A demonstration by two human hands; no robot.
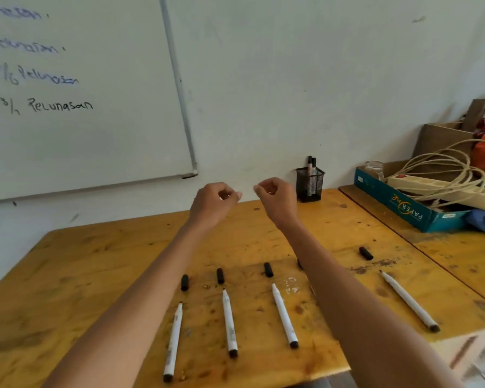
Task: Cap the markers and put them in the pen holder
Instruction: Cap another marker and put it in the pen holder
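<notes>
Above the table point(95, 275), left hand point(214, 201) and right hand point(276, 198) hover with fingers point(231, 196) curled on nothing, uncapped markers point(229, 323) and caps point(220, 275) lying below, well apart from the mesh pen holder point(310, 186); a careless forearm could roll one off the edge.

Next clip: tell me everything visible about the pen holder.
The pen holder is a small black wire-mesh cup, metal by the look of it, with a squarish rim. It stands upright at the far edge of the wooden table, close to the white wall, just right of the raised right hand, which does not touch it. A few markers stand inside, black tops above the rim, pale barrels showing through the mesh.
</notes>
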